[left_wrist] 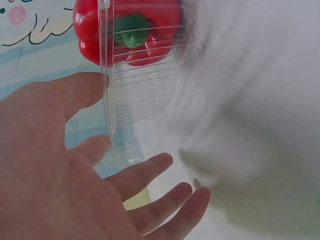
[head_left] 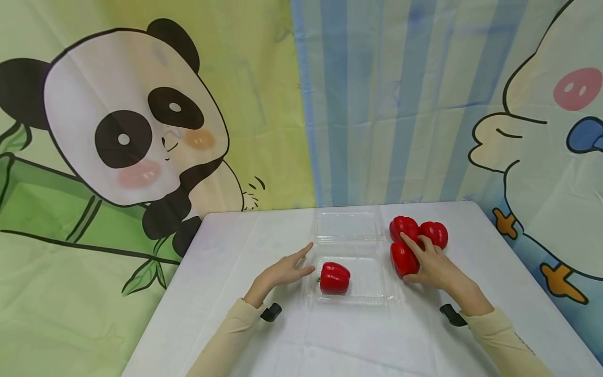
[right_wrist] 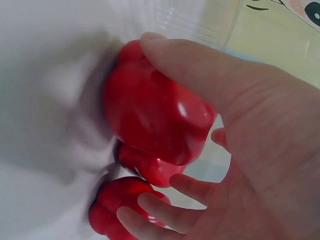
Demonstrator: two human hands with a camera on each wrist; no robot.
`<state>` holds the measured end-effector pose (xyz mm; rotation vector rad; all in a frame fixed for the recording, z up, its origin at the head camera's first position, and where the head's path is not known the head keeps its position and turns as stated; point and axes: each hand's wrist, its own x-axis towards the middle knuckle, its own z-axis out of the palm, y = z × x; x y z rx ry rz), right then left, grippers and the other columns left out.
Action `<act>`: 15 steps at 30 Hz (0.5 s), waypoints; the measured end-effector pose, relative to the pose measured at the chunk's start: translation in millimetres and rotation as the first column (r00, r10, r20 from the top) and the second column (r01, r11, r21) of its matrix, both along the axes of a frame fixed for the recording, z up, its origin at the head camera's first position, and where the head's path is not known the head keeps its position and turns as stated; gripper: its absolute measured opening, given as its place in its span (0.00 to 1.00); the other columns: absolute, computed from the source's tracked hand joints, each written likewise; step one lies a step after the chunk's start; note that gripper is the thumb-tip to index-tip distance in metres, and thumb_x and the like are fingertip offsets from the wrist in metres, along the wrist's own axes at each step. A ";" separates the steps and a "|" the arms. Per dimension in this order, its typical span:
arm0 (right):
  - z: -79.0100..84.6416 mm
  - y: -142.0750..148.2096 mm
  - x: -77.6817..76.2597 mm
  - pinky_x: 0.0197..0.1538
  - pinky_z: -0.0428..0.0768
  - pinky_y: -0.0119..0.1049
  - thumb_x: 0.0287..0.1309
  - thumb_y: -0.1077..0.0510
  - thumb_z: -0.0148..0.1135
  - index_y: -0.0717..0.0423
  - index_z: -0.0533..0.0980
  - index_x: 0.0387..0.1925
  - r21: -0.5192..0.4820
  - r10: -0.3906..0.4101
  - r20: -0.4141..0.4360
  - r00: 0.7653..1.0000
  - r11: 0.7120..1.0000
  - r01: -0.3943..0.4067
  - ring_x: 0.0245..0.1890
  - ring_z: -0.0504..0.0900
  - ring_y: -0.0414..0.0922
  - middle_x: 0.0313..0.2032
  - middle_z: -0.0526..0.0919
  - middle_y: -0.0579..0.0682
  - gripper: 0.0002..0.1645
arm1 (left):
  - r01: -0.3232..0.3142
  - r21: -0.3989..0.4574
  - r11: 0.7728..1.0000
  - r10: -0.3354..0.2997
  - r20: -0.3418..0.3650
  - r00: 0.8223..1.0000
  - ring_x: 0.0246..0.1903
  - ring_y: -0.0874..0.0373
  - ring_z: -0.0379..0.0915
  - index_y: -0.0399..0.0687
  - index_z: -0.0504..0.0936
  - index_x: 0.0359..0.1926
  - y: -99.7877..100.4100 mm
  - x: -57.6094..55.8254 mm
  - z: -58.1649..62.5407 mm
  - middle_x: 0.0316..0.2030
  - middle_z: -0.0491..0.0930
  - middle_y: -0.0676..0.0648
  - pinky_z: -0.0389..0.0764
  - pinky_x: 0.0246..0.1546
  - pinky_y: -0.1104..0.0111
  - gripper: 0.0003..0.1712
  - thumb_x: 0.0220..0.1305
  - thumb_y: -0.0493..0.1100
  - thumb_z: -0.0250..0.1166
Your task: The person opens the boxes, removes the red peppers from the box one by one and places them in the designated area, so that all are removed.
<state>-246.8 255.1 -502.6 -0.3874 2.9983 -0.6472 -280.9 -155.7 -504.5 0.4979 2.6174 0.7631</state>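
A red bell pepper point(head_left: 335, 277) lies on its side in the left part of a clear plastic clamshell box point(head_left: 372, 301), its green stem point(left_wrist: 132, 31) facing my left hand. My left hand point(head_left: 285, 269) is at the box's left side, fingers spread, thumb right at the rim in the left wrist view. To the right of the box, my right hand point(head_left: 432, 267) grips another red bell pepper point(right_wrist: 155, 107) between thumb and forefinger, the other fingers spread. Two more red bell peppers, one at back left point(head_left: 403, 227) and one at back right point(head_left: 434, 234), sit just behind it.
The box's lid point(head_left: 348, 225) is folded back flat behind its base. A white cloth point(head_left: 358, 345) covers the table, whose back edge meets a printed curtain point(head_left: 367, 104) with a panda on the left. Each wrist wears a black strap point(head_left: 271, 312).
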 end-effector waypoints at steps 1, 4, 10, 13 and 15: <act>0.2 -0.3 0.0 0.48 0.81 0.69 0.37 0.50 0.84 0.46 0.46 0.80 -0.001 0.000 0.000 1.000 1.000 0.000 0.65 0.58 0.76 0.69 0.54 0.73 0.74 | 0.000 0.000 1.000 0.000 0.000 1.000 0.71 0.37 0.63 0.67 0.48 0.80 0.0 0.1 -0.3 0.73 0.65 0.40 0.67 0.67 0.38 0.44 0.70 0.64 0.56; 0.8 -1.1 0.5 0.48 0.81 0.68 0.37 0.51 0.84 0.47 0.46 0.79 -0.001 0.005 0.001 1.000 1.000 -0.005 0.65 0.58 0.76 0.69 0.53 0.73 0.74 | 0.002 0.004 1.000 -0.002 0.003 1.000 0.72 0.37 0.62 0.68 0.48 0.80 -0.1 0.0 -0.8 0.73 0.65 0.40 0.66 0.67 0.38 0.44 0.70 0.64 0.56; 1.2 -1.7 1.0 0.49 0.81 0.68 0.37 0.51 0.84 0.48 0.48 0.79 -0.003 0.015 0.005 1.000 1.000 -0.015 0.65 0.58 0.76 0.69 0.53 0.73 0.73 | 0.005 0.006 1.000 -0.005 0.002 1.000 0.72 0.37 0.62 0.67 0.48 0.80 -0.4 0.1 -0.8 0.73 0.65 0.39 0.66 0.68 0.38 0.44 0.70 0.64 0.56; 0.8 -1.7 0.7 0.49 0.81 0.68 0.37 0.51 0.84 0.48 0.48 0.79 -0.004 0.019 0.001 1.000 1.000 -0.019 0.65 0.58 0.76 0.69 0.53 0.72 0.73 | 0.004 -0.002 1.000 -0.004 0.000 1.000 0.71 0.37 0.62 0.67 0.48 0.80 -0.4 -0.1 -0.5 0.73 0.65 0.39 0.66 0.67 0.37 0.44 0.71 0.64 0.56; 0.9 -1.9 0.6 0.49 0.81 0.68 0.37 0.51 0.84 0.48 0.48 0.79 -0.004 0.020 -0.001 1.000 1.000 -0.020 0.65 0.58 0.75 0.69 0.53 0.72 0.73 | 0.002 -0.005 1.000 -0.002 0.001 1.000 0.71 0.36 0.63 0.67 0.48 0.80 -0.1 -0.1 -0.4 0.73 0.65 0.39 0.66 0.67 0.37 0.44 0.71 0.64 0.56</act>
